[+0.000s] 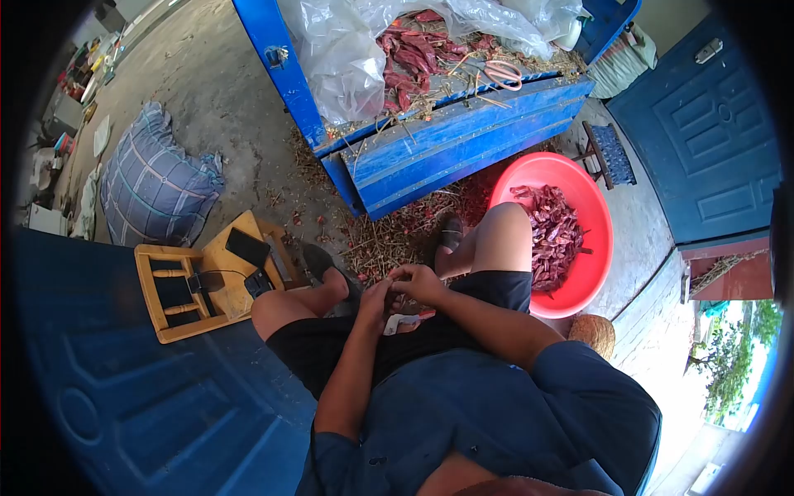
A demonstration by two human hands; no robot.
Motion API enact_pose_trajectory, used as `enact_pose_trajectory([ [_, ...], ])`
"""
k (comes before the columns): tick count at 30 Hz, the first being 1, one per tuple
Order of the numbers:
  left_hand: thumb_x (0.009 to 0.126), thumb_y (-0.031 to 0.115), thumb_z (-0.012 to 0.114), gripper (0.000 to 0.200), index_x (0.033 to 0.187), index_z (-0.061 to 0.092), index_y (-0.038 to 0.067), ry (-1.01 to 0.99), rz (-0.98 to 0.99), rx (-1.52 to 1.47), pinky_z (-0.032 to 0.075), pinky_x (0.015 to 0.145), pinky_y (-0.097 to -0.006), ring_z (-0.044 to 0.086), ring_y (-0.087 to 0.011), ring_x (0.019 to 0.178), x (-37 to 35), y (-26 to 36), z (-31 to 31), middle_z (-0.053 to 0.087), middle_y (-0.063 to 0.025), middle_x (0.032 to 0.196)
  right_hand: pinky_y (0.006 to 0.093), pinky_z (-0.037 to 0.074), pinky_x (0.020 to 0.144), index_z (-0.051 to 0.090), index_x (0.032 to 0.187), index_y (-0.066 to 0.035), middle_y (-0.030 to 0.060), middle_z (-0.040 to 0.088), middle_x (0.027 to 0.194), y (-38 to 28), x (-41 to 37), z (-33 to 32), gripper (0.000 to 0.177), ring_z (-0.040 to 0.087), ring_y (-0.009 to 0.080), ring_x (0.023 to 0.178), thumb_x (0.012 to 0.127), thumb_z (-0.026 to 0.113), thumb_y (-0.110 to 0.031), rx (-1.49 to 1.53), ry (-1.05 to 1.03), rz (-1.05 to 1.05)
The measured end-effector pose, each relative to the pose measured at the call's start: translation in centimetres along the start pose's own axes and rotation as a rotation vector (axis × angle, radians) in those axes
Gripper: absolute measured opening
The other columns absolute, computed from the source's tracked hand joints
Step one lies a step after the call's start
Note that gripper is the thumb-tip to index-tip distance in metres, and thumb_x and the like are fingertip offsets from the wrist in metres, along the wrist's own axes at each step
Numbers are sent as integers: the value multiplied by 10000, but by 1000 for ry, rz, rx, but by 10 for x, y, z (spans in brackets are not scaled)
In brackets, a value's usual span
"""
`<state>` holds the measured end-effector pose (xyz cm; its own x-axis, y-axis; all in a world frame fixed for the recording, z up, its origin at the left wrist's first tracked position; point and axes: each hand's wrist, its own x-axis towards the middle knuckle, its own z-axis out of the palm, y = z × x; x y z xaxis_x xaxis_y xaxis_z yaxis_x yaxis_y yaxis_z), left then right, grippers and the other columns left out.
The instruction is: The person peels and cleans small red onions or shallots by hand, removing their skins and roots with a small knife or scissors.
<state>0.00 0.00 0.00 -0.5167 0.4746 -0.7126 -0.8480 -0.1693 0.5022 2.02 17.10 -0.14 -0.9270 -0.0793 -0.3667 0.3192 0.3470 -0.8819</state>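
My left hand (375,302) and my right hand (419,285) meet above my lap, fingers bent and pressed together. Whatever sits between the fingertips is too small and hidden to make out. Just below them, a small white and red packet-like item (403,323) lies against my dark shorts. To the right of my knee stands a red plastic basin (602,248) with many dried red chilies (556,240) in it. In front is a blue metal cart bed (463,153), holding more dried chilies (411,56), clear plastic sheeting (339,62) and pink-handled scissors (501,74).
Stems and chili scraps (405,236) litter the ground between my feet. At left, a wooden chair (217,256) carries a dark flat device and cable, beside a checked cloth sack (157,183). A small stool (610,155) stands near the blue door (703,124) at right.
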Motion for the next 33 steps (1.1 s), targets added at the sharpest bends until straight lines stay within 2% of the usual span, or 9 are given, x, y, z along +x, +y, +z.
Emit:
enact_pose_trajectory([
  [2, 1008, 269, 497, 214, 981, 618, 95, 12, 11, -101, 418, 512, -244, 556, -111, 589, 0, -2, 3, 630, -5, 763, 293, 546, 727, 669, 1155, -3, 63, 712, 967, 4, 0, 0, 322, 663, 124, 832, 864, 725, -128, 383, 19, 115],
  [5, 1008, 247, 483, 207, 973, 617, 93, 84, 25, -132, 417, 514, -248, 556, -107, 591, 0, 5, 4, 630, 0, 763, 269, 537, 695, 672, 1109, 12, 60, 705, 931, -4, 7, 2, 282, 651, 102, 804, 854, 723, -95, 481, 58, 161],
  [9, 1003, 240, 481, 203, 970, 617, 93, 93, 6, -86, 414, 519, -246, 559, -105, 597, 16, -8, -1, 631, 1, 765, 253, 533, 692, 675, 1051, 6, 63, 703, 921, -2, 10, 5, 230, 656, 103, 795, 846, 730, -83, 325, 136, 191],
  [17, 984, 215, 494, 183, 948, 620, 86, 76, -33, -69, 402, 522, -244, 560, -113, 605, 18, -3, 0, 615, -11, 759, 292, 555, 663, 667, 1043, -44, 45, 689, 880, 7, 14, 4, 193, 661, 145, 794, 882, 720, -137, 981, 69, 481],
  [21, 976, 201, 508, 167, 940, 621, 84, 63, -22, -89, 412, 528, -246, 562, -112, 614, 15, -5, -2, 617, -11, 777, 279, 544, 633, 684, 1033, -52, 36, 691, 895, 5, 10, -2, 179, 651, 133, 808, 901, 708, -170, 969, -10, 570],
  [24, 970, 192, 518, 155, 936, 622, 82, 104, -29, -109, 423, 533, -252, 559, -116, 615, 16, -4, -4, 618, -9, 792, 290, 538, 623, 709, 998, -53, 23, 694, 869, 8, 12, -3, 175, 648, 117, 774, 911, 703, -205, 649, -57, 571],
  [30, 963, 214, 532, 149, 940, 625, 101, 144, -23, -129, 417, 528, -251, 549, -124, 603, 17, -5, -6, 613, -4, 784, 264, 518, 592, 720, 947, -34, 21, 692, 791, 11, 20, 10, 212, 640, 91, 684, 905, 718, -242, 199, 89, 107],
  [32, 961, 224, 537, 142, 941, 623, 112, 123, -31, -116, 402, 523, -242, 546, -116, 601, 16, -3, -6, 603, 1, 766, 259, 532, 601, 713, 923, -23, 37, 694, 794, -8, 17, 5, 208, 653, 106, 684, 899, 726, -229, 483, 61, 392],
  [33, 961, 224, 537, 142, 941, 623, 112, 123, -30, -108, 402, 523, -242, 546, -116, 601, 15, -1, -7, 603, 1, 766, 259, 532, 601, 713, 923, -23, 37, 694, 794, -5, 20, 9, 208, 653, 106, 684, 899, 726, -229, 490, 63, 388],
])
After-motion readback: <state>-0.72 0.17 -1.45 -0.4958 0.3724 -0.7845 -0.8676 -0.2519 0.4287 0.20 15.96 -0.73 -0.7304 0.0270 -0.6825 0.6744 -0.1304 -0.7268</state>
